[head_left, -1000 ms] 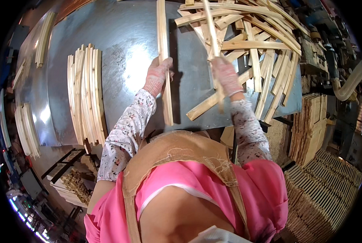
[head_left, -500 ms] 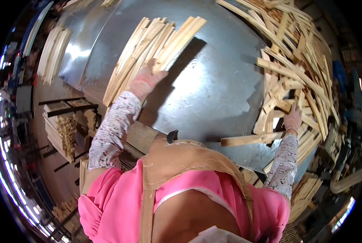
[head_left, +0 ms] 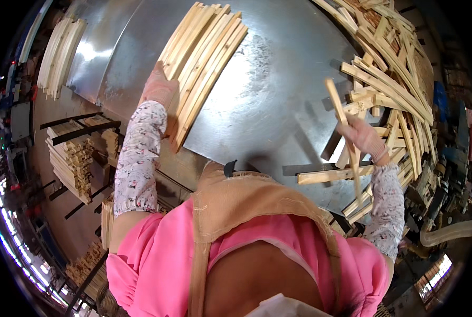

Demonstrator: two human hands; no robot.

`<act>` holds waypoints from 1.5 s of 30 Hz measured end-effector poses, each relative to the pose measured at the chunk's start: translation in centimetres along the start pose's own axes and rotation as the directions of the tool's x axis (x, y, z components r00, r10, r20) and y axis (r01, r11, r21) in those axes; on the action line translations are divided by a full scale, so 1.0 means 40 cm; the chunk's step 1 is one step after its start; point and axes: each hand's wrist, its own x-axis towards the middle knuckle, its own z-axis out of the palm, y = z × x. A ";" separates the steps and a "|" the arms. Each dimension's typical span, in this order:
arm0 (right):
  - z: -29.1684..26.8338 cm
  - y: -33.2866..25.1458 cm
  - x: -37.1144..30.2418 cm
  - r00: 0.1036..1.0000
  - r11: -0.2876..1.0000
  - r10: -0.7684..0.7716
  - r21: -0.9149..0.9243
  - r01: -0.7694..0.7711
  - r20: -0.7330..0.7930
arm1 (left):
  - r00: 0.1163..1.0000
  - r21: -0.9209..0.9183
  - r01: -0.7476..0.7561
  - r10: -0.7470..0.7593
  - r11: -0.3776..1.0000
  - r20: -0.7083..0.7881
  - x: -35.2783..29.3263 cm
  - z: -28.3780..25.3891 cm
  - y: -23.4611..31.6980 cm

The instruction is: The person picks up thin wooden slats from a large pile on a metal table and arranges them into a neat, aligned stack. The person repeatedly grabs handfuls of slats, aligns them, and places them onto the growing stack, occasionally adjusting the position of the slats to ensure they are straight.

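My gloved left hand (head_left: pixel 159 87) is closed at the left side of a row of light wooden strips (head_left: pixel 207 50) lying side by side on the metal table (head_left: pixel 278 79). Its thumb lies over the strips, and part of its grip is hidden. Over on the right, my gloved right hand (head_left: pixel 362 136) is closed around one wooden strip (head_left: pixel 335 98), which is raised and tilted above the table. Beside and beneath that hand spreads a jumbled pile of wooden strips (head_left: pixel 399 103). One more strip (head_left: pixel 331 176) juts left from the pile near the table's front edge.
A second neat bundle of strips (head_left: pixel 62 55) lies at the far left of the table. Below the table's left edge, stacked wood (head_left: pixel 69 166) rests by dark metal bars (head_left: pixel 85 133). A ribbed hose (head_left: pixel 450 233) curves at the lower right.
The right hand has lifted a strip from the pile and drawn it left. My left hand has shifted left across the row, whose strips now lie more evenly together.
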 end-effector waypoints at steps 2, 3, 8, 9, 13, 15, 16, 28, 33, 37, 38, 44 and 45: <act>0.045 -0.064 0.132 0.967 0.984 -0.055 0.148 0.094 -0.248 | 0.996 -0.003 0.039 -0.039 0.999 0.078 -0.008 -0.027 0.011; 0.061 -0.101 0.231 0.940 0.966 -0.031 0.232 0.116 -0.340 | 0.996 -0.007 0.052 -0.051 0.999 0.078 -0.026 -0.026 0.000; 0.164 -0.231 0.733 0.926 0.893 0.200 0.448 -0.038 -0.321 | 0.991 0.002 0.080 -0.080 0.997 0.111 -0.106 -0.062 -0.092; 0.223 -0.249 0.801 0.920 0.916 0.192 0.398 -0.044 -0.340 | 0.987 0.007 0.092 -0.092 0.996 0.130 -0.129 -0.079 -0.102; 0.428 -0.528 0.772 0.927 0.980 -0.042 0.167 0.112 -0.372 | 0.972 0.100 0.141 -0.157 0.985 0.174 -0.235 -0.048 -0.186; 0.440 -0.569 0.717 0.955 0.972 -0.017 0.217 0.085 -0.297 | 0.979 0.044 0.174 -0.178 0.984 0.100 -0.246 0.011 -0.236; 0.437 -0.551 0.712 0.957 0.969 -0.043 0.222 0.109 -0.286 | 0.981 0.005 0.172 -0.171 0.985 0.086 -0.238 0.022 -0.246; 0.473 -0.499 0.513 0.830 0.422 -0.091 0.734 0.532 -0.550 | 0.816 -0.437 -0.334 0.488 0.835 0.310 -0.364 0.033 0.054; 0.664 -0.333 0.573 0.748 0.739 -0.645 -0.375 0.559 -0.157 | 0.845 -0.177 -0.528 0.534 0.831 -0.014 -0.339 0.076 0.126; 0.532 -0.534 0.530 0.958 0.971 -0.215 -0.065 0.231 0.188 | 0.840 -0.028 -0.542 0.542 0.840 -0.013 -0.289 0.183 0.063; 0.456 -0.498 0.555 0.952 0.952 -0.292 -0.065 0.298 0.089 | 0.852 -0.011 -0.522 0.522 0.853 0.028 -0.288 0.186 0.060; -0.272 -0.081 0.699 0.620 0.891 -0.390 -0.450 0.066 -0.681 | 0.873 0.082 -0.487 0.488 0.869 0.007 -0.298 0.237 0.048; -0.359 0.069 0.730 0.457 0.808 -0.499 -0.586 -0.062 -0.736 | 0.861 0.093 -0.505 0.508 0.858 -0.010 -0.289 0.244 0.048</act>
